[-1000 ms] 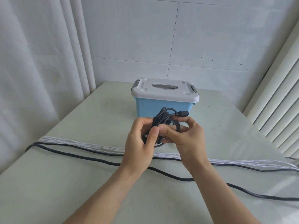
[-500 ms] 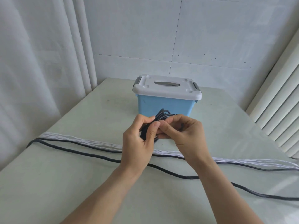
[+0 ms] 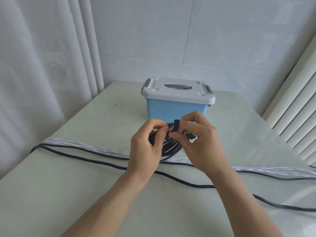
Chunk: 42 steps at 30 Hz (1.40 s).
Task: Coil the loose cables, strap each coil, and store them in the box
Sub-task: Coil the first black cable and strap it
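At the centre of the frame a small coil of thin black cable (image 3: 171,146) is held up just above the pale glossy table (image 3: 85,194), directly in front of the blue plastic storage box with a latched white lid (image 3: 177,101) that stands toward the top middle. The left hand (image 3: 147,147) grips the coil's left side, thumb and curled fingers closed round the bunched loops. The right hand (image 3: 200,142) pinches a short dark strap (image 3: 175,127) between thumb and forefinger; the strap stands nearly upright at the top of the coil, between the two thumbs, its free end pointing toward the box. A dark plug (image 3: 191,135) pokes out under the right fingers. The strap's long axis runs across the loops, so the coming wrap probably has to go over the bundle and down toward the near side, and the right hand looks best placed to lead it while the left steadies. Below the hands, a loose black cable (image 3: 196,185) and a white braided cable (image 3: 95,147) stretch left to right across the table, uncoiled. The box lid is shut.
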### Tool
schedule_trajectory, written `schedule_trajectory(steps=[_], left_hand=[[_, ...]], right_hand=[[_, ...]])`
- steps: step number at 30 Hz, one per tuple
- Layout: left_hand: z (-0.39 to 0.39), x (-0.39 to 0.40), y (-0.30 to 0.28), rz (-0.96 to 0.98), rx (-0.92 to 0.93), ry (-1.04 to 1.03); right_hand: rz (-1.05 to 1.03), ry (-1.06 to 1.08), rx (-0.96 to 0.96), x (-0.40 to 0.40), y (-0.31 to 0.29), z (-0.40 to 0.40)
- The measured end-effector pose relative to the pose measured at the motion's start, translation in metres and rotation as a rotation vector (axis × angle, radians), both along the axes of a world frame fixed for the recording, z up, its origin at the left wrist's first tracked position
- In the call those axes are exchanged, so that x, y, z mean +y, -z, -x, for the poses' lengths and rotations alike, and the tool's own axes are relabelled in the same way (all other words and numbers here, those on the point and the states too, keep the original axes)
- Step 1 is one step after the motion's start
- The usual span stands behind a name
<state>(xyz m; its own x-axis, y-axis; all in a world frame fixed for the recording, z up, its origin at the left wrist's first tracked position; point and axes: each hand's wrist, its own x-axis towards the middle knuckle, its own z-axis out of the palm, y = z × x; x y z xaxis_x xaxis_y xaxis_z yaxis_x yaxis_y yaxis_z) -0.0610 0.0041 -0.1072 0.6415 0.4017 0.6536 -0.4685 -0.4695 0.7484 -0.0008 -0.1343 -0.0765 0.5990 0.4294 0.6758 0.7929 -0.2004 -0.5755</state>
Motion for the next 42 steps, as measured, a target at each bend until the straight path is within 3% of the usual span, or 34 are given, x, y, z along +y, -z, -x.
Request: schedule_trajectory(steps=[15,21,26,34,42], left_hand=[[0.004,0.003,-0.001,0.021,0.174,0.329],[0.002,0.002,0.002,-0.095,0.175,0.255],[0.004,-0.003,-0.002,-0.082,0.206,0.250],[0.005,-0.005,-0.006,-0.039,0.252,0.312],[0.007,-0.003,-0.004,0.002,0.262,0.370]], right_hand=[[-0.054,0.007,0.006,-0.002,0.006,-0.006],[0.074,0.029,0.229,-0.004,-0.001,0.000],[0.004,-0.024,0.379,-0.008,-0.003,-0.001],[0.058,0.004,0.003,-0.014,-0.006,-0.001],[0.000,0.039,0.315,-0.010,-0.004,0.000]])
